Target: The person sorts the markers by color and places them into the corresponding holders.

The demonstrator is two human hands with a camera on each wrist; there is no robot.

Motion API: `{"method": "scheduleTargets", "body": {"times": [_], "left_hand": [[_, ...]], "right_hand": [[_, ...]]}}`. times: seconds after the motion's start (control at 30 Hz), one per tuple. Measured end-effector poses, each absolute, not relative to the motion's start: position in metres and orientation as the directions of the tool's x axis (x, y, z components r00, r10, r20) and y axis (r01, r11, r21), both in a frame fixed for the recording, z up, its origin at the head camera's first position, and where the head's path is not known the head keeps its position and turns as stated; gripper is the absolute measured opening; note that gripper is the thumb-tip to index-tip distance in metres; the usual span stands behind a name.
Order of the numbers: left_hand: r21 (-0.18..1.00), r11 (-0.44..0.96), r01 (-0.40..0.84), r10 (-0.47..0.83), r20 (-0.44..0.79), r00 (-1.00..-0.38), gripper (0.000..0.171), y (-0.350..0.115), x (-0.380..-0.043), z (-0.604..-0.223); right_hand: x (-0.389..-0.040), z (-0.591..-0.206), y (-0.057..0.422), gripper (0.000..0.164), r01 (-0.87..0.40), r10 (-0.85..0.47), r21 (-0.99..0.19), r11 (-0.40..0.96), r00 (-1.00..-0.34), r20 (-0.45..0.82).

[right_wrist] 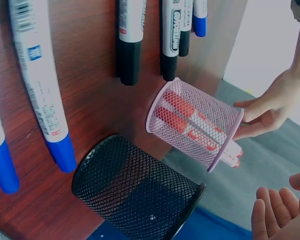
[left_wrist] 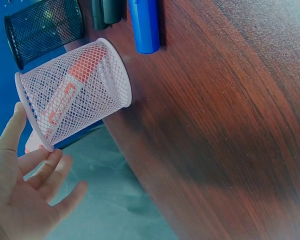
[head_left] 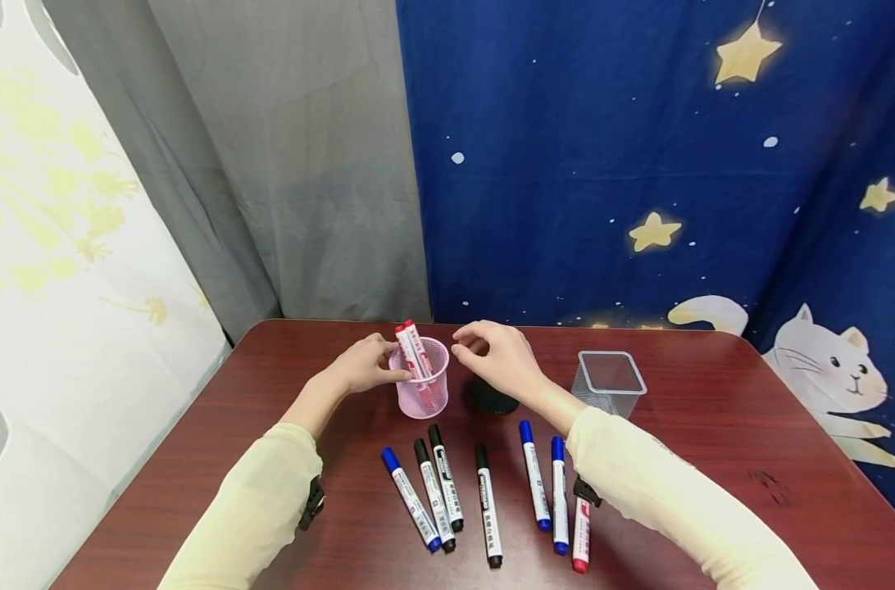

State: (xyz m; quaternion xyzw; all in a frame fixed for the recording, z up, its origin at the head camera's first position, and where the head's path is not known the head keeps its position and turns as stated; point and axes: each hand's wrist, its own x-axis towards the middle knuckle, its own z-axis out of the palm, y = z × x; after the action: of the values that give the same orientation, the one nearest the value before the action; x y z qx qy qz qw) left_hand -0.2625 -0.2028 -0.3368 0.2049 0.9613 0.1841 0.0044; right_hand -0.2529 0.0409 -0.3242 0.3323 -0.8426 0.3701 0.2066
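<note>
Loose row, nearest, on the brown tabletop (head_left: 713,434): one red marker (head_left: 581,537), three blue markers (head_left: 560,508), three black markers (head_left: 488,506). Smooth barrels; likely light, stiff, slightly slippery, apt to roll; best pinched mid-barrel.

Pink mesh cup (head_left: 433,397), round, upright, beyond the row: two red-and-white markers (head_left: 415,348) lean inside, caps down. Probably light, fairly stiff, easily tipped; best held at rim or wall.

Left hand (head_left: 365,363): thumb and fingers grip the pink mesh cup's rim.

Right hand (head_left: 502,356): above the black mesh cup (right_wrist: 137,187), fingers loosely bent, thumb apart, holding nothing.

Silver mesh holder (head_left: 613,353), square-rimmed: farther right.

Backdrop: grey curtain (head_left: 307,164), star-print blue curtain (head_left: 565,164).
</note>
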Motion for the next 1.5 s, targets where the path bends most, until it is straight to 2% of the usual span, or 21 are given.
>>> {"method": "scheduleTargets", "body": {"times": [0.23, 0.63, 0.97, 1.3, 1.5], "left_hand": [[0.363, 0.846, 0.391, 0.395, 0.065, -0.916, 0.065, -0.202, -0.261, -0.336], [0.367, 0.846, 0.388, 0.394, 0.061, -0.917, 0.062, -0.203, -0.260, -0.335], [0.361, 0.842, 0.400, 0.404, 0.069, -0.912, 0.060, -0.203, -0.261, -0.335], [0.365, 0.843, 0.395, 0.400, 0.067, -0.914, 0.061, -0.203, -0.262, -0.335], [0.369, 0.852, 0.372, 0.382, 0.048, -0.923, 0.065, -0.203, -0.260, -0.334]], "right_hand": [[-0.240, -0.328, 0.051, 0.013, -0.763, -0.483, -0.375, 0.526, -0.631, 0.607], [-0.225, -0.341, 0.069, 0.014, -0.805, -0.535, -0.303, 0.510, -0.573, 0.622], [-0.214, -0.349, 0.082, 0.015, -0.854, -0.587, -0.208, 0.477, -0.486, 0.647], [-0.205, -0.356, 0.095, 0.015, -0.857, -0.621, -0.181, 0.482, -0.480, 0.620], [-0.200, -0.364, 0.104, 0.016, -0.866, -0.646, -0.114, 0.487, -0.445, 0.620]]}}
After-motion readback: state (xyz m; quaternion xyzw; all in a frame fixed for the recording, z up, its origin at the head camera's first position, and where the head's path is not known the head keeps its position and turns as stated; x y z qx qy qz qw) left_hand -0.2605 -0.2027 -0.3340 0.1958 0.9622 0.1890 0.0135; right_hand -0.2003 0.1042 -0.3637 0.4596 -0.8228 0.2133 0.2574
